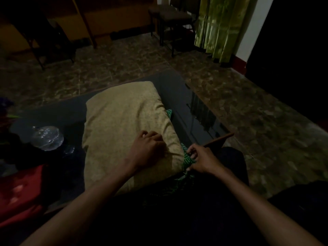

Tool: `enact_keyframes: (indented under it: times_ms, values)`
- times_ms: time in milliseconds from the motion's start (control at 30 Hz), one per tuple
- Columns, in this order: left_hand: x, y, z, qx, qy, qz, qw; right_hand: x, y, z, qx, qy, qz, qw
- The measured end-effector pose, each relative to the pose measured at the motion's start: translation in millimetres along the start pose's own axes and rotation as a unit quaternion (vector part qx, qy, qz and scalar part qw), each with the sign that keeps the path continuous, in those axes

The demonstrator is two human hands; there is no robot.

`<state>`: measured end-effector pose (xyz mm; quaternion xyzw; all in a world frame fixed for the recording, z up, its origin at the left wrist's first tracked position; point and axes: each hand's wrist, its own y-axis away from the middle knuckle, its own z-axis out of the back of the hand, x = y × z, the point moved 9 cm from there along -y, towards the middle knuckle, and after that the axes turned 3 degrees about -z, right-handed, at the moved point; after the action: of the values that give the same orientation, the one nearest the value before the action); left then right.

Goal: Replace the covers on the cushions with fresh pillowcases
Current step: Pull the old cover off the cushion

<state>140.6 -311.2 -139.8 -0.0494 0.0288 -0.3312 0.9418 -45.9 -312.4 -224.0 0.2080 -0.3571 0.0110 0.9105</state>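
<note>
Right grip [198,159] pinches green patterned cloth [187,159].

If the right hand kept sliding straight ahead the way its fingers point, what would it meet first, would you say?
Probably the yellow cushion: the right hand, pinching the green patterned fabric, points left toward the cushion's near corner, just beside it. Depth is hard to judge in this dim view.

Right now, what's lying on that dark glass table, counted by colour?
Tan or gold: 1, the cushion, which the left hand grips.
Green patterned: 1, the cloth at the cushion's near right corner, pinched by the right hand.
Clear: 1, a plastic bottle.
Red: 1, an unclear item at the left edge.
Total: 4 on the table; the dim left side hides more.
</note>
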Motion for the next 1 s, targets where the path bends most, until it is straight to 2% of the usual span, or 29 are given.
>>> enact_keyframes:
  times_ms: [167,333,500,600,667,733,867,933,1000]
  values:
    - [12.5,9.6,22.6,-0.065,0.014,0.008,0.998,-3.9,-0.4,46.1,-0.076,0.040,0.024,0.996]
    - [24.8,28.5,42.5,-0.075,0.036,-0.015,0.996,6.1,-15.8,48.5,-0.070,0.045,0.035,0.996]
    - [19.5,27.8,22.3,-0.024,0.058,0.022,0.998,16.8,-41.8,56.3,-0.108,-0.085,0.020,0.990]
    - [22.8,36.3,24.2,-0.064,0.081,0.068,0.992,20.7,-51.6,49.3,-0.079,-0.197,-0.007,0.977]
    - [50.3,56.2,30.9,-0.137,0.121,0.162,0.970,25.0,-59.9,38.8,-0.054,-0.188,-0.016,0.981]
    - [84.6,84.2,32.2,-0.175,0.144,0.281,0.933,32.5,-67.9,28.3,-0.031,-0.161,-0.025,0.986]
    - [128.7,130.8,33.5,-0.127,0.142,0.470,0.862,70.0,-78.0,12.3,0.015,-0.038,-0.021,0.999]
    - [145.0,150.3,25.0,-0.097,0.189,0.533,0.819,86.1,-80.7,3.7,0.031,0.018,-0.027,0.999]
    - [156.3,167.1,6.5,-0.072,0.273,0.583,0.762,94.6,-80.0,-1.9,0.036,0.076,-0.036,0.996]
